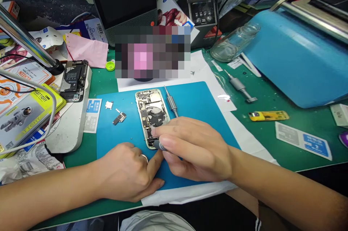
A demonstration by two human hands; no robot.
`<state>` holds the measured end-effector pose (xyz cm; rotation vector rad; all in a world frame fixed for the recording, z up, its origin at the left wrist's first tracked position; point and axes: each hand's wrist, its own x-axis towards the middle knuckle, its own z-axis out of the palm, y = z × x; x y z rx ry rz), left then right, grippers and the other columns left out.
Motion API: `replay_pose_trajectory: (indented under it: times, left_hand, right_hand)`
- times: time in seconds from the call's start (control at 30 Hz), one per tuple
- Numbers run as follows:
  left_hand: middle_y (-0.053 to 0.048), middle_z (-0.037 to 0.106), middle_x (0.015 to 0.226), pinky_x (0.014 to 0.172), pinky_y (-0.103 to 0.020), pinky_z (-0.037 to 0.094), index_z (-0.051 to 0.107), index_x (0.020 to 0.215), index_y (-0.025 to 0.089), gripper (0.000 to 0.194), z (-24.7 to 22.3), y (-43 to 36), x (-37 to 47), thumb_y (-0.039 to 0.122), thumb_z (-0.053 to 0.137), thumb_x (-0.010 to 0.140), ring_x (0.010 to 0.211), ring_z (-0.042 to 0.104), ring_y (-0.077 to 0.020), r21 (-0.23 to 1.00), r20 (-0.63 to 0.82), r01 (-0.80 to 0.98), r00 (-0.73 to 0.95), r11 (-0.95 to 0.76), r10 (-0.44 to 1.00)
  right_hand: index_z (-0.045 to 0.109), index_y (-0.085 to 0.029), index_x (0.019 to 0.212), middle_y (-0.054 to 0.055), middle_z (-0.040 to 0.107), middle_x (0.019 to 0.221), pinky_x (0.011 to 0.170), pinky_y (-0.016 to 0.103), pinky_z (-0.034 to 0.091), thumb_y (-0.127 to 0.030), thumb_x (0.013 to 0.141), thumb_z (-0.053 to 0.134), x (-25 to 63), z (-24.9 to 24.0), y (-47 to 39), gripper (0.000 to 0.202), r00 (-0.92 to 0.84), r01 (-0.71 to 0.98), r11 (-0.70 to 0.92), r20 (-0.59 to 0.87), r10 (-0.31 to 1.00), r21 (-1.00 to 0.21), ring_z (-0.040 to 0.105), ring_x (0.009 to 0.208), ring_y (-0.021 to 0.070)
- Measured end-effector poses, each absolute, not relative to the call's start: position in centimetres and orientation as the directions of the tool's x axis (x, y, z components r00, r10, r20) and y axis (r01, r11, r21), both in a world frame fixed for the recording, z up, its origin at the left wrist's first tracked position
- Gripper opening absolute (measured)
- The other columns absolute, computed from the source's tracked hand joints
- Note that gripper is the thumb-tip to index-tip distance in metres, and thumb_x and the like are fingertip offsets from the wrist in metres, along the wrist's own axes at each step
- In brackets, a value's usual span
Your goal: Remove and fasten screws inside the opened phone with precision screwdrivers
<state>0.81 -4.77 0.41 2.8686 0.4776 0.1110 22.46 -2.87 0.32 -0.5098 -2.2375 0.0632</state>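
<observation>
An opened smartphone (152, 109) lies on the blue mat (190, 100), its circuit board and inner parts bare. Over its lower end, my right hand (199, 147) pinches a small screwdriver (160, 145); only its grey ribbed end shows, and the tip is hidden. My left hand (130, 169), with a ring on one finger, rests on the mat. Its index finger reaches the phone's bottom edge, thumb apart, other fingers curled under. A second grey screwdriver (171, 104) lies along the phone's right side. Small loose phone parts (119, 117) and a metal plate (109, 104) sit to the left.
Another opened phone (74, 80) rests on a white stand (73, 129) at left, beside battery boxes (27, 118). On the right are a third screwdriver (239, 86), a yellow cutter (269, 115), wipe packets (303, 140) and a glass jar (233, 42). A pixelated patch hides the back middle.
</observation>
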Motion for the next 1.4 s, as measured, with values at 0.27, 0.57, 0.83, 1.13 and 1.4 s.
replay_pose_trajectory:
  times: [0.27,0.57,0.83,1.13,1.4]
  left_hand:
    - [-0.004,0.067,0.065,0.046,-0.038,0.050,0.053,0.093,0.017,0.029,0.3,-4.8,0.8,0.035,0.035,0.105,0.054,0.066,-0.0239,0.226,0.049,0.315,0.942,-0.922,0.333]
    - [0.001,0.060,0.054,0.040,-0.037,0.041,0.057,0.109,0.008,0.033,0.2,-4.9,0.8,0.035,0.039,0.104,0.042,0.056,-0.0210,0.141,0.127,0.313,0.935,-0.939,0.331]
    - [0.003,0.058,0.054,0.040,-0.034,0.038,0.068,0.100,0.010,0.025,0.8,-4.3,0.7,0.026,0.048,0.100,0.044,0.054,-0.0154,0.188,0.419,0.305,0.835,-0.934,0.357]
    - [0.004,0.059,0.057,0.047,-0.030,0.040,0.072,0.103,0.011,0.022,0.8,-2.6,0.2,0.030,0.064,0.096,0.047,0.055,-0.0136,0.329,0.439,0.470,0.692,-0.819,0.573]
    - [0.001,0.067,0.062,0.053,-0.027,0.044,0.071,0.088,0.015,0.018,0.7,-2.2,0.1,0.022,0.059,0.100,0.052,0.062,-0.0135,0.252,0.414,0.498,0.720,-0.830,0.557]
  right_hand:
    - [0.053,-0.013,0.122,0.011,0.078,0.098,0.067,0.035,0.063,-0.010,0.092,0.052,22.4,0.2,-2.8,0.030,-0.580,0.333,0.918,0.722,0.378,-0.214,0.073,0.082,0.0186]
    - [0.053,-0.016,0.127,0.008,0.078,0.093,0.067,0.034,0.063,-0.010,0.092,0.058,22.4,0.1,-3.0,0.035,-0.564,0.336,0.880,0.677,0.473,-0.335,0.074,0.080,0.0194]
    - [0.039,-0.031,0.150,0.005,0.075,0.102,0.065,0.032,0.066,-0.010,0.091,0.063,22.7,-0.8,-2.8,0.067,-0.350,0.206,0.727,0.644,0.680,-0.655,0.075,0.079,0.0182]
    - [0.042,-0.041,0.148,0.006,0.066,0.130,0.067,0.033,0.067,-0.013,0.091,0.066,22.9,-0.6,-2.6,0.067,-0.254,0.173,0.724,0.681,0.687,-0.667,0.077,0.084,0.0188]
    - [0.043,-0.042,0.149,0.003,0.062,0.133,0.074,0.030,0.067,-0.015,0.092,0.066,22.8,-0.2,-2.3,0.067,-0.220,0.216,0.753,0.721,0.658,-0.622,0.077,0.085,0.0160]
